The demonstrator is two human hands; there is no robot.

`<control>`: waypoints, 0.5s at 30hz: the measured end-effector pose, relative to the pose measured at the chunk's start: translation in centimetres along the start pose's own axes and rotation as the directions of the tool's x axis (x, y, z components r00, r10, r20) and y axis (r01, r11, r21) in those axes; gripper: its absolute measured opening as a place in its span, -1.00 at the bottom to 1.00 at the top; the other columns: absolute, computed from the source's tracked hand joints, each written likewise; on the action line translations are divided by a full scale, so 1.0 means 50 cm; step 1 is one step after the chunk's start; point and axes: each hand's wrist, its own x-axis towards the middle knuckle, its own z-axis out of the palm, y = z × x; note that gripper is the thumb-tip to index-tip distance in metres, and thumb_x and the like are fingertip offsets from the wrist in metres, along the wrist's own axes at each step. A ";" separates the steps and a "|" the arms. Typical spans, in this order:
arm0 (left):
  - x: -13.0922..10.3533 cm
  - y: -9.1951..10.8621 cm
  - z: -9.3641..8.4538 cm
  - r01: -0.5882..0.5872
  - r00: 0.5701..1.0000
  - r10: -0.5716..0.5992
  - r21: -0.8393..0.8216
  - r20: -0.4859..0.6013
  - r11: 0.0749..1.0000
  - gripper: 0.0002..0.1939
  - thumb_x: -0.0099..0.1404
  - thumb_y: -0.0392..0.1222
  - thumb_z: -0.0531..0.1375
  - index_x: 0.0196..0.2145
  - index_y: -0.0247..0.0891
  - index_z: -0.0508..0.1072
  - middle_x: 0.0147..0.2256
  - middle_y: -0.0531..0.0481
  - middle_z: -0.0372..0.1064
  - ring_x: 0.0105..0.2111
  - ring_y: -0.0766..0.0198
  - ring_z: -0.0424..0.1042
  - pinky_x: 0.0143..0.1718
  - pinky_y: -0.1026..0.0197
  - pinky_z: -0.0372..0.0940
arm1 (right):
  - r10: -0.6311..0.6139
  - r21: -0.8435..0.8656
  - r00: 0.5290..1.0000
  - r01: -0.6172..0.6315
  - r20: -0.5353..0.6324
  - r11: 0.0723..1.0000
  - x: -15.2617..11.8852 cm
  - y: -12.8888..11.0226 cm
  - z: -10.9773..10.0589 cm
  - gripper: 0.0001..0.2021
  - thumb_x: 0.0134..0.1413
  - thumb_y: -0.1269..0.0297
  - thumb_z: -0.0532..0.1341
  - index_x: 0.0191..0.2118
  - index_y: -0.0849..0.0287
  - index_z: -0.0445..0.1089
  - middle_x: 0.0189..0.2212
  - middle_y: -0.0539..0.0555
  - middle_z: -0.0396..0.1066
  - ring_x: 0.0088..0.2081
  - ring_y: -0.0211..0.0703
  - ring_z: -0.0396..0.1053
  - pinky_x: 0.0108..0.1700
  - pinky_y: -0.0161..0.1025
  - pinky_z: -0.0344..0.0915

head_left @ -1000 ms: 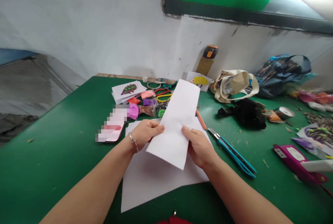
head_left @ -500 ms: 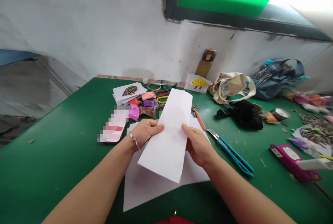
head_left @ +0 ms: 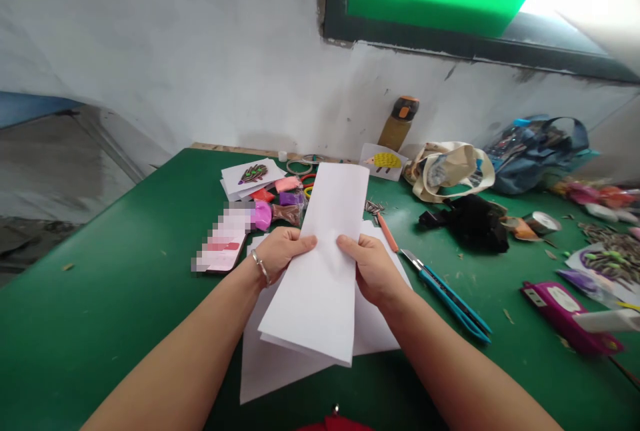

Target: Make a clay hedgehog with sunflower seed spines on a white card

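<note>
A folded white paper [head_left: 320,284] is held up between my two hands, its long side running away from me. My left hand [head_left: 285,252], with a silver bracelet at the wrist, pinches its left edge, thumb on top. My right hand [head_left: 375,267] grips the right edge, its thumb pressed on the paper's face. The fingers beneath are partly hidden. Under the folded piece, larger white sheets [head_left: 280,377] lie on the green table [head_left: 125,271].
Right of the sheets are an orange tool [head_left: 387,233], a teal-handled cutter [head_left: 450,297] and a magenta device [head_left: 565,317]. At left are a phone [head_left: 225,244] and clay packs [head_left: 287,214]. Behind stand a hedgehog picture [head_left: 385,161], bottle [head_left: 397,125] and cloth bag [head_left: 450,171].
The folded paper has turned slightly more upright and its near end shows a second layer. My right thumb has moved left, further onto the paper. The view has shifted slightly.
</note>
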 end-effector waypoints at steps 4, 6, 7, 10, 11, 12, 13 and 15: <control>0.006 -0.007 -0.001 -0.024 1.000 0.024 -0.001 -0.009 1.000 -0.57 -0.14 0.01 0.45 -0.45 -0.42 0.51 -0.48 -0.12 0.50 -0.54 0.22 0.45 -0.48 0.21 0.35 | 0.020 0.010 0.999 -0.020 -0.026 1.000 0.003 0.015 -0.003 -0.67 -0.16 0.15 0.39 -0.28 0.29 0.51 -0.46 0.15 0.52 -0.49 -0.11 0.42 -0.43 -0.21 0.31; 0.007 -0.008 0.000 -0.010 1.000 0.010 0.028 -0.008 1.000 -0.59 -0.14 0.00 0.45 -0.46 -0.41 0.51 -0.49 -0.11 0.50 -0.54 0.23 0.44 -0.48 0.21 0.35 | 0.036 0.022 0.999 -0.035 -0.012 0.999 0.002 0.020 -0.008 -0.66 -0.14 0.13 0.37 -0.25 0.28 0.51 -0.44 0.15 0.53 -0.47 -0.09 0.43 -0.42 -0.19 0.32; 0.007 -0.008 0.001 0.001 1.000 -0.001 0.047 -0.008 0.999 -0.60 -0.13 0.00 0.44 -0.46 -0.40 0.51 -0.50 -0.11 0.50 -0.55 0.23 0.44 -0.49 0.22 0.34 | 0.033 0.031 0.999 -0.032 -0.009 0.999 0.001 0.020 -0.011 -0.65 -0.12 0.11 0.37 -0.24 0.27 0.51 -0.42 0.15 0.53 -0.46 -0.09 0.43 -0.41 -0.19 0.32; 0.004 -0.006 0.004 0.021 1.000 -0.021 0.091 -0.006 0.996 -0.63 -0.10 -0.01 0.43 -0.46 -0.38 0.52 -0.50 -0.09 0.49 -0.56 0.24 0.43 -0.50 0.22 0.32 | 0.008 0.031 0.999 -0.008 -0.032 1.000 0.002 0.017 -0.019 -0.65 -0.12 0.09 0.36 -0.27 0.27 0.50 -0.43 0.14 0.53 -0.46 -0.10 0.43 -0.40 -0.19 0.33; 0.003 -0.005 0.004 0.025 1.000 -0.025 0.097 -0.004 0.995 -0.63 -0.10 -0.01 0.43 -0.46 -0.38 0.52 -0.50 -0.09 0.49 -0.55 0.24 0.43 -0.50 0.22 0.32 | 0.007 0.021 0.999 -0.006 -0.043 1.000 0.002 0.014 -0.021 -0.66 -0.13 0.09 0.37 -0.29 0.27 0.50 -0.46 0.13 0.52 -0.47 -0.11 0.42 -0.41 -0.20 0.32; 0.002 -0.005 0.004 0.028 1.000 -0.028 0.103 0.000 0.994 -0.63 -0.09 -0.01 0.43 -0.46 -0.38 0.52 -0.49 -0.09 0.50 -0.55 0.24 0.43 -0.50 0.23 0.32 | 0.012 0.010 0.999 -0.012 -0.049 1.000 0.003 0.011 -0.023 -0.66 -0.13 0.08 0.37 -0.31 0.28 0.50 -0.47 0.12 0.51 -0.48 -0.13 0.41 -0.42 -0.21 0.32; 0.001 -0.004 0.004 0.030 1.000 -0.030 0.109 0.004 0.994 -0.62 -0.10 0.00 0.43 -0.45 -0.38 0.52 -0.49 -0.09 0.50 -0.54 0.24 0.43 -0.50 0.23 0.32 | 0.020 0.000 0.999 -0.020 -0.048 1.000 0.003 0.008 -0.026 -0.67 -0.13 0.08 0.37 -0.33 0.28 0.49 -0.48 0.12 0.50 -0.49 -0.15 0.40 -0.43 -0.21 0.32; 0.001 -0.004 0.003 0.030 0.999 -0.032 0.123 0.010 0.992 -0.61 -0.10 0.02 0.43 -0.45 -0.38 0.52 -0.50 -0.08 0.49 -0.55 0.25 0.42 -0.52 0.25 0.30 | 0.017 -0.013 0.999 -0.018 -0.045 1.000 0.005 0.000 -0.031 -0.68 -0.12 0.06 0.35 -0.37 0.26 0.47 -0.51 0.08 0.47 -0.51 -0.19 0.37 -0.45 -0.24 0.32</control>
